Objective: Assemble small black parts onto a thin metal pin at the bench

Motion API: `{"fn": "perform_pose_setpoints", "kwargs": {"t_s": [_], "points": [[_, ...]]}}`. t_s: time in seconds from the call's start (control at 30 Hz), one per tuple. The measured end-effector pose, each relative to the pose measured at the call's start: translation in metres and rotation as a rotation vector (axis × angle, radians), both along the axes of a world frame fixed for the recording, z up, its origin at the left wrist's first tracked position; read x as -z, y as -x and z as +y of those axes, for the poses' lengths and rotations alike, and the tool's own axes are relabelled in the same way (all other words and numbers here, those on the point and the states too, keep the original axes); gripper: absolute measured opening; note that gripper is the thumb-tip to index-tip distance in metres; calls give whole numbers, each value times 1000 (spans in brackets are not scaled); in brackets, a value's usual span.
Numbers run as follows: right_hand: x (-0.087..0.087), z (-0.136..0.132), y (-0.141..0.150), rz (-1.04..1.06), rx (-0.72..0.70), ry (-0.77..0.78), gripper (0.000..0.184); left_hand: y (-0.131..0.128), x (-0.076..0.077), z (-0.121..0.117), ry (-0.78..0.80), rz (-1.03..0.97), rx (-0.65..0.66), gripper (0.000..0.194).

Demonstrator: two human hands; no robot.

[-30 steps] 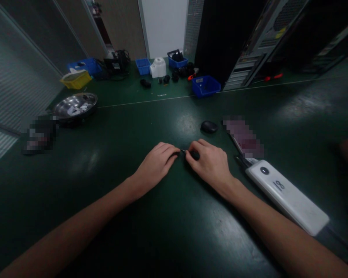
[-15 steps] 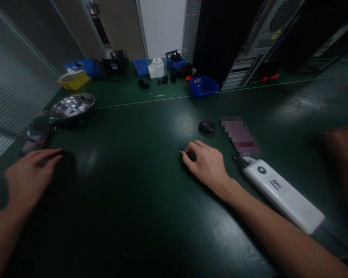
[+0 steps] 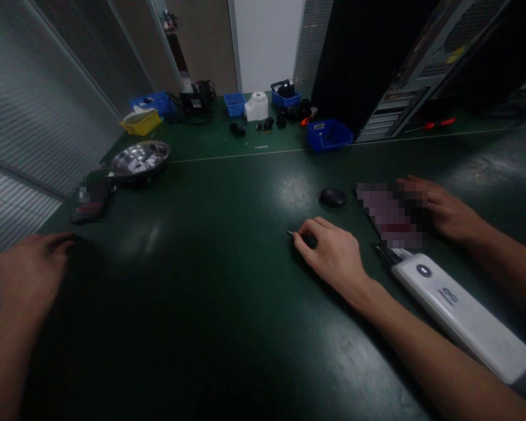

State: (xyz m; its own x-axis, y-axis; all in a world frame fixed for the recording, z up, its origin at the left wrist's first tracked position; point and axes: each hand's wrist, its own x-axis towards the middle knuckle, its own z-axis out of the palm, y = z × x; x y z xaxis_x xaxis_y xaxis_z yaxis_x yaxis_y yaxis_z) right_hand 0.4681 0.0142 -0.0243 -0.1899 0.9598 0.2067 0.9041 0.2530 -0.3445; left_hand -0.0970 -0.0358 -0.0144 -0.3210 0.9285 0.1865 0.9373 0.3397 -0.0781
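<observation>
Holding both hands well apart: left hand (image 3: 28,269) near the left edge of a broad, glossy, dark green bench (image 3: 158,327), thumb and fingers bent toward each other, too dark there to tell whether on anything; right hand (image 3: 328,251) out toward mid-bench, thumb and fingers clamped. By the left edge, toward its far corner, a round, shiny steel bowl (image 3: 127,155) with white pieces (image 3: 142,166) inside. Farther from that edge than the right hand, a long white box (image 3: 464,316) with black handwriting. Toward the far edge, an open, bright blue plastic bin (image 3: 328,144). Just beside another person's hand (image 3: 449,213), a flat, dark-edged device (image 3: 392,216) with a blurred pinkish face. Near it, a rounded black mouse (image 3: 333,197). Last, clamped in the right hand, tip toward the left edge, a thin, metal-pointed tool (image 3: 290,233).
</observation>
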Motion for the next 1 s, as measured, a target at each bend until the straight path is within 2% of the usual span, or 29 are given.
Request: {"fn": "perform_pose_setpoints", "kwargs": {"t_s": [0.1, 0.27, 0.4, 0.77, 1.0], "points": [[0, 0, 0, 1, -1, 6, 21, -5, -5, 0, 41, 183, 23, 43], [-1, -1, 1, 2, -5, 1, 21, -6, -4, -1, 72, 255, 75, 47], [0, 0, 1, 3, -1, 2, 21, -8, -2, -1, 67, 243, 13, 48], [-2, 0, 1, -1, 3, 33, 21, 4, 10, 1, -48, 246, 36, 53], [0, -1, 0, 15, -11, 22, 22, 5, 8, 5, 0, 203, -23, 45]]}}
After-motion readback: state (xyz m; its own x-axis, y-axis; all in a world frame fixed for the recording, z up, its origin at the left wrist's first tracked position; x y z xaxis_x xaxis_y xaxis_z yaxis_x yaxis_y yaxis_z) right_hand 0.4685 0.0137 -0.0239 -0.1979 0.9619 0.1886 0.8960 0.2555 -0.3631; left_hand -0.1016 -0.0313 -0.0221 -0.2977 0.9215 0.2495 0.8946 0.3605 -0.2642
